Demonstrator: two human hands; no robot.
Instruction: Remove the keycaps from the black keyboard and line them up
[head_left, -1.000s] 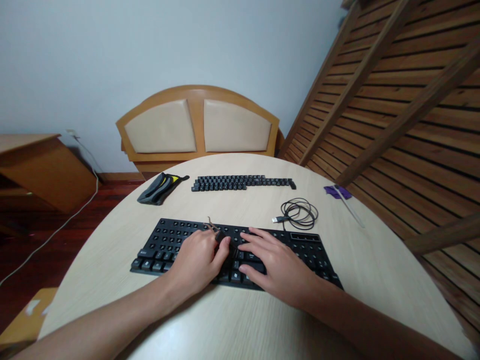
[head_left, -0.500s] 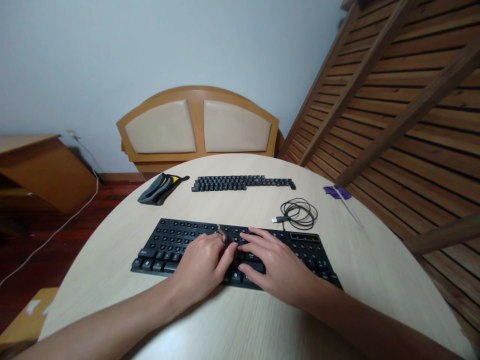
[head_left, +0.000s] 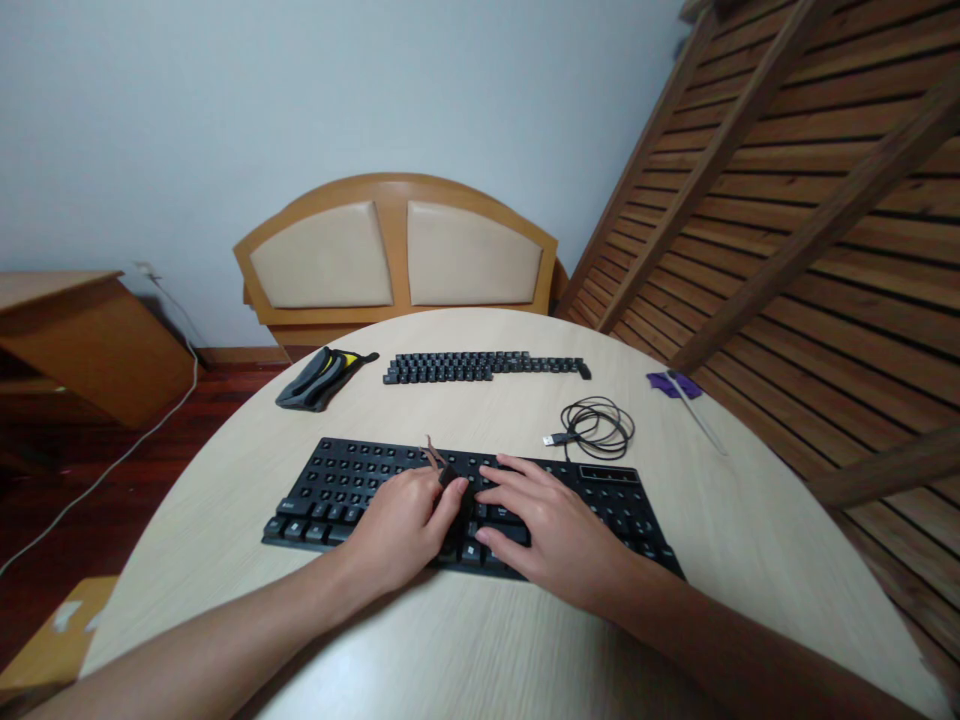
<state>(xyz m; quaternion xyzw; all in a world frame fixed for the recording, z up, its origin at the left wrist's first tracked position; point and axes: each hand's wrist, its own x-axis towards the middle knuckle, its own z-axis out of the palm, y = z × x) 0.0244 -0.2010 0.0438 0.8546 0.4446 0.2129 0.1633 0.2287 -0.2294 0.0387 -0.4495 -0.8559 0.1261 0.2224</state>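
A black keyboard (head_left: 330, 462) lies across the table in front of me, many of its keys bare of caps. The bottom rows at the left still carry caps. My left hand (head_left: 401, 515) is closed over the keyboard's middle, gripping a keycap puller (head_left: 446, 474) with a dark handle and two thin prongs sticking up and away. Its lower part is hidden by my fingers. Spread flat on the keys just right of it is my right hand (head_left: 551, 515), holding nothing. Loose keycaps (head_left: 442, 367) stand in rows behind the keyboard.
The keyboard's coiled USB cable (head_left: 600, 428) lies behind its right side. A grey, black and yellow fabric item (head_left: 319, 380) sits at the table's left. On the right, a thin white stick-like tool (head_left: 697, 412) rests across a purple cloth (head_left: 664, 384).
My left hand has shifted slightly left and tilted, so the keycap puller now points upward with more of its handle showing. My right hand stays put.
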